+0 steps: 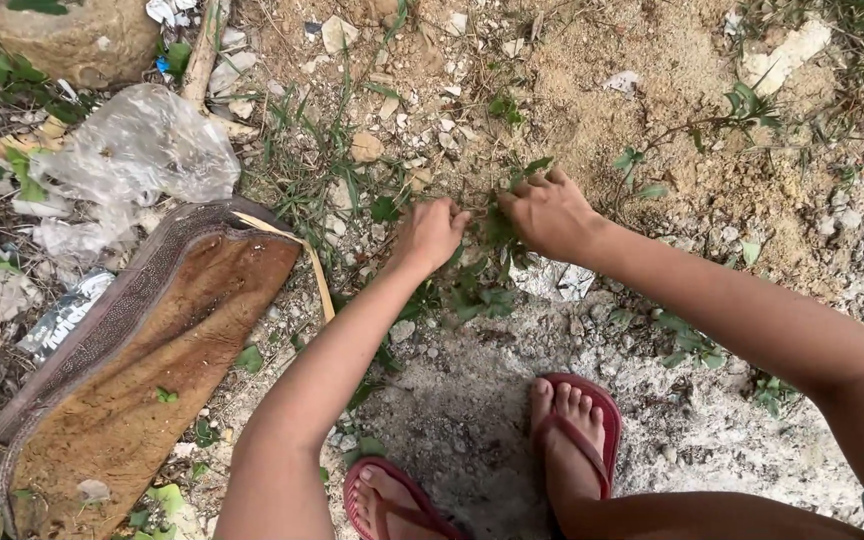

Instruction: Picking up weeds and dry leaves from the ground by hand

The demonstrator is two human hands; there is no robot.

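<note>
My left hand [430,232] and my right hand [550,213] are both closed around the stems of a small leafy green weed [480,288] that grows out of gravelly, sandy ground. The hands sit side by side, a few centimetres apart, with the plant's leaves hanging below and between them. My feet in red flip-flops [580,432] stand just below the plant.
A worn brown woven mat or sack [142,360] lies at the left. Crumpled clear plastic [137,145] and other litter lie beyond it. A big stone [72,35] sits top left. Sand, pebbles and sparse weeds [742,105] cover the rest.
</note>
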